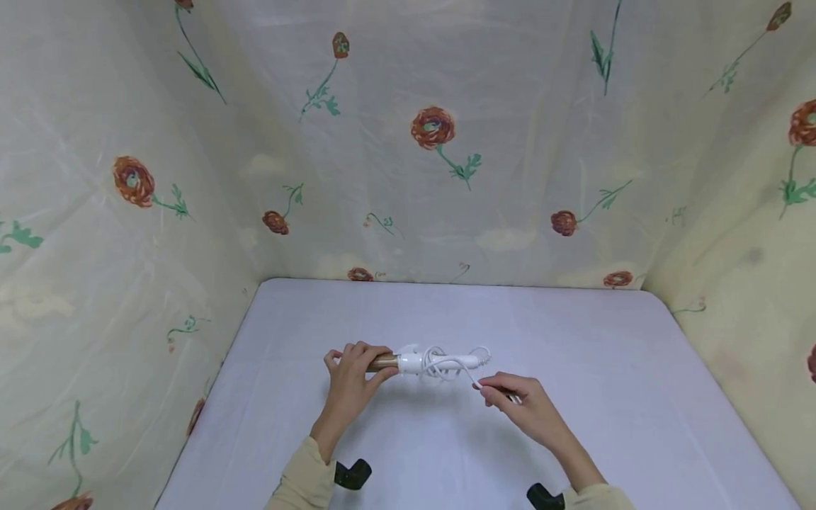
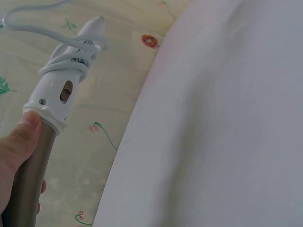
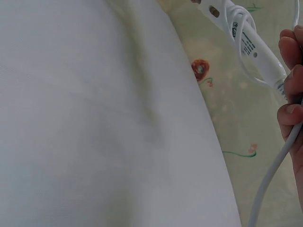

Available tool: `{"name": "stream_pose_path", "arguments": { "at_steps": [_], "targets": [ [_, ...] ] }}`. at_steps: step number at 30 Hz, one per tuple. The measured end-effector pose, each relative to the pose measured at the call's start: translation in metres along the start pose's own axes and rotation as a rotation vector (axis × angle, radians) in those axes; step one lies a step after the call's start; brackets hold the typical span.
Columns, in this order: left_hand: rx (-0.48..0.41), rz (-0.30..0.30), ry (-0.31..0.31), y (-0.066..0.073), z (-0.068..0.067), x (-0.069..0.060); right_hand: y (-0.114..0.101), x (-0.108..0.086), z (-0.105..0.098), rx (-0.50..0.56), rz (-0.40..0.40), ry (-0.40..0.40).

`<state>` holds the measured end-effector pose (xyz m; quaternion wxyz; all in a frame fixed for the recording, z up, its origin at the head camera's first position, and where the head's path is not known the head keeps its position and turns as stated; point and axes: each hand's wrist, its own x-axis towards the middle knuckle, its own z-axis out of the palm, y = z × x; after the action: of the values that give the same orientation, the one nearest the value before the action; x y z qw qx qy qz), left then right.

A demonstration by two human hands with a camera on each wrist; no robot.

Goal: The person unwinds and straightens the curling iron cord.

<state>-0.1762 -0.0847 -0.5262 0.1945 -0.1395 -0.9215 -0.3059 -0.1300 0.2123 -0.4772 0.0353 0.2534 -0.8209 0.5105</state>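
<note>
Curling iron (image 2: 53, 98), probably, cord (image 2: 38, 30) round handle (image 3: 264, 61)

A pale table (image 1: 574, 333) with rounded far corners stands inside shiny cream sheets (image 1: 523, 85) that rise behind it and along both sides, printed with scattered red-brown flowers (image 1: 433, 127) on green, leafy stems (image 1: 470, 167), some upright and others upside down.
</note>
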Motion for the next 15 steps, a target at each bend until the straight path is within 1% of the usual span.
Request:
{"name": "stream_pose_path", "arguments": {
  "at_steps": [7,9,15],
  "targets": [
    [-0.01,-0.011,0.007,0.0,-0.002,0.001,0.002,-0.004,0.007,0.023,-0.001,-0.078],
    [-0.011,-0.012,0.005,0.0,-0.002,0.001,0.007,-0.006,0.01,0.031,-0.001,-0.097],
    [-0.011,-0.01,0.006,0.0,-0.002,0.001,0.032,-0.012,0.018,0.05,0.019,-0.15]
  ]
}}
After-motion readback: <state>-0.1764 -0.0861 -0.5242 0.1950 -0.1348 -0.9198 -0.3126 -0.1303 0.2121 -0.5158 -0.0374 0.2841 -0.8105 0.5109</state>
